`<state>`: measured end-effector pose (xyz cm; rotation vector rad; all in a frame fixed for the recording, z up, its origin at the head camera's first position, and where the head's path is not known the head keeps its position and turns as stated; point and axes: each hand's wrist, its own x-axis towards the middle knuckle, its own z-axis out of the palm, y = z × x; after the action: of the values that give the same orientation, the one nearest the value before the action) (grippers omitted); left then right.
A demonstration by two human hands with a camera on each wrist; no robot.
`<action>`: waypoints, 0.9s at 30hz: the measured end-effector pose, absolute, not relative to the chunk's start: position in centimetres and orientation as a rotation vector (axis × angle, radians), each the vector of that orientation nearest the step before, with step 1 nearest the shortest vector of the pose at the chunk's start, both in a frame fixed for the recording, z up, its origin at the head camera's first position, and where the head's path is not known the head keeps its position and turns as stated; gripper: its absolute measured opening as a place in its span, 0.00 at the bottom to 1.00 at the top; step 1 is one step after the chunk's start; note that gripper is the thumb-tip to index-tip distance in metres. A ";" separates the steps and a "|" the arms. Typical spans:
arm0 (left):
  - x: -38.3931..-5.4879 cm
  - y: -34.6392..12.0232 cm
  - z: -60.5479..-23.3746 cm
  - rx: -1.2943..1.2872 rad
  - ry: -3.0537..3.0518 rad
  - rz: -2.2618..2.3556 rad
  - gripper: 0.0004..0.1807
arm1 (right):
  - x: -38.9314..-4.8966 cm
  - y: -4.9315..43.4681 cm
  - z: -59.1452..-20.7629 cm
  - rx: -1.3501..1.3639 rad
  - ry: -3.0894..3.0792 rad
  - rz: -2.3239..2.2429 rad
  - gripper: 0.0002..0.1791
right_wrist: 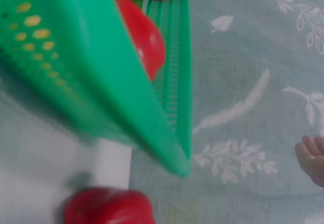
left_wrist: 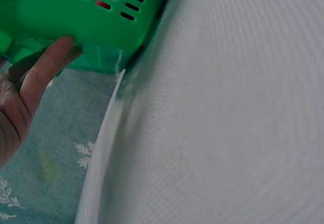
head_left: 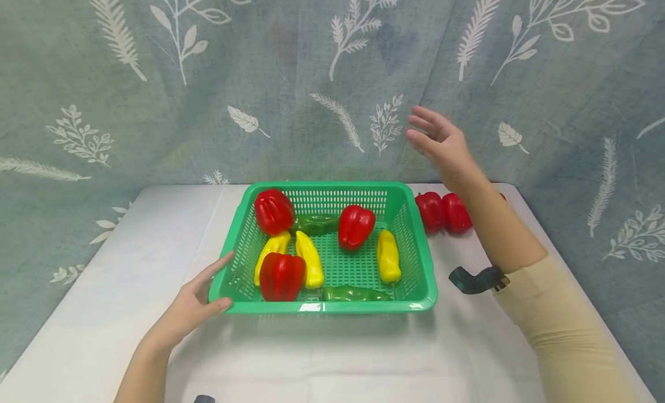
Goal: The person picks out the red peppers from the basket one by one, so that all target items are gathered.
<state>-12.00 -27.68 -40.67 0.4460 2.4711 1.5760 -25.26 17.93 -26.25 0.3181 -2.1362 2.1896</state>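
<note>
A green plastic basket (head_left: 363, 306) holds three red bell peppers (head_left: 283, 276), three long yellow peppers (head_left: 310, 260) and two long green peppers (head_left: 355, 294). My left hand (head_left: 186, 306) rests against its front left corner, thumb and fingers extended and spread. In the left wrist view, a straight finger (left_wrist: 48, 64) lies against the green wall. My right hand (head_left: 439, 142) is raised over the table's back right, beyond the basket's rim, fingers loosely extended and holding nothing. The right wrist view catches only part of that hand (right_wrist: 313, 161) at its edge.
Two red bell peppers (head_left: 430, 212) sit right of the basket, and a bit of red shows behind the right forearm. A white cloth (head_left: 353, 362) covers the table. Patterned grey-green fabric (head_left: 291, 62) hangs right behind it.
</note>
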 end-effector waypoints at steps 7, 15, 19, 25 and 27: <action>-11.9 -27.9 -40.8 0.456 2.461 1.588 0.41 | -26.2 15.6 -26.9 0.336 -2.031 2.287 0.33; -11.9 -27.9 -40.8 0.478 2.434 1.623 0.41 | -27.3 13.3 -28.0 0.310 -1.975 2.331 0.31; -11.9 -27.9 -40.8 0.483 2.430 1.627 0.42 | -27.8 12.6 -28.9 0.297 -1.981 2.335 0.31; -12.0 -27.7 -40.6 0.442 2.424 1.613 0.42 | -28.8 11.9 -30.7 0.325 -1.980 2.349 0.28; -12.1 -27.7 -40.5 0.433 2.424 1.609 0.42 | -29.1 11.7 -31.5 0.344 -1.976 2.354 0.27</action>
<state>-12.13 -27.68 -40.51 0.4327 2.4241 1.6085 -29.14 11.70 -31.46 0.3445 -1.9755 2.3538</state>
